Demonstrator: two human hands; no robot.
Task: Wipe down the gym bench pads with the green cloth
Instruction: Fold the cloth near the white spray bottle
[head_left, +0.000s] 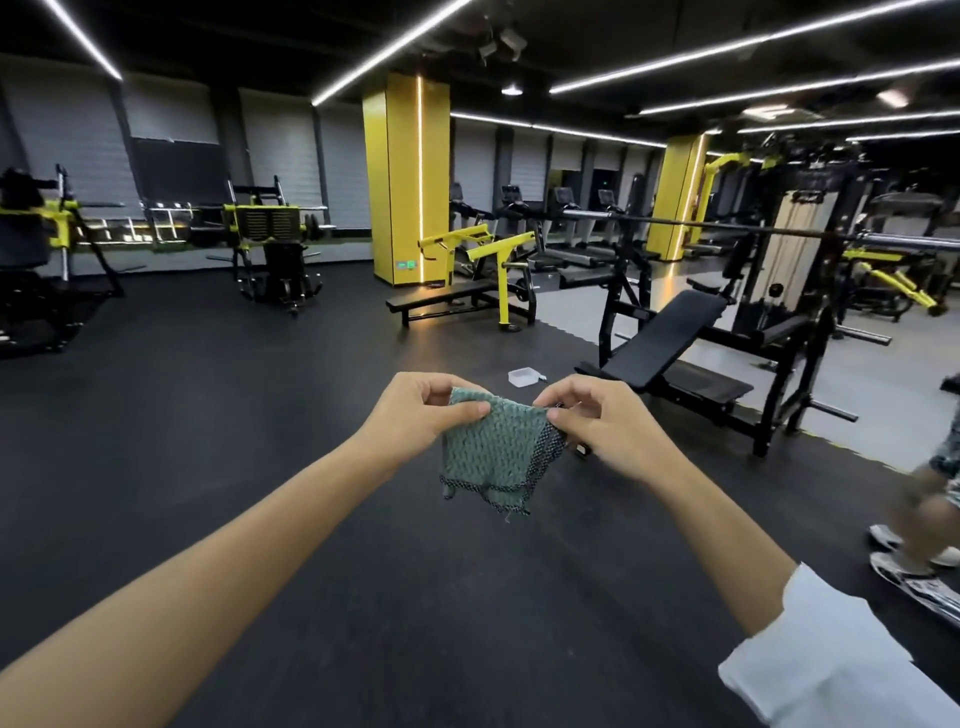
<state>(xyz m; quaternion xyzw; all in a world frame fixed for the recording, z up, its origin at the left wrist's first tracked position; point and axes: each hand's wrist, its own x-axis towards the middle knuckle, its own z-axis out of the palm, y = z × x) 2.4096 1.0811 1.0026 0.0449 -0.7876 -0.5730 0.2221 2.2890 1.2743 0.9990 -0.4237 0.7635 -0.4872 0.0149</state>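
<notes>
Dim gym hall, with a tall yellow pillar (406, 176) standing mid-room on black matte flooring (234, 415). Behind the pillar, grey shuttered walls (291, 156). Left of it, 2 yellow-and-black weight machines (267, 228). Right of it, a row of treadmills (566, 228) and 1 more yellow column (675, 197). Further right of the pillar, a paler grey floor patch (571, 312). Above it, bright white strip lights (389, 52) across a black ceiling (208, 31).

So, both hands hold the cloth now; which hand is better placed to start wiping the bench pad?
Probably the right hand. Both pinch the cloth by its top edge, but the pad lies ahead on the right, nearer that hand; the left hand would have to cross over.
</notes>
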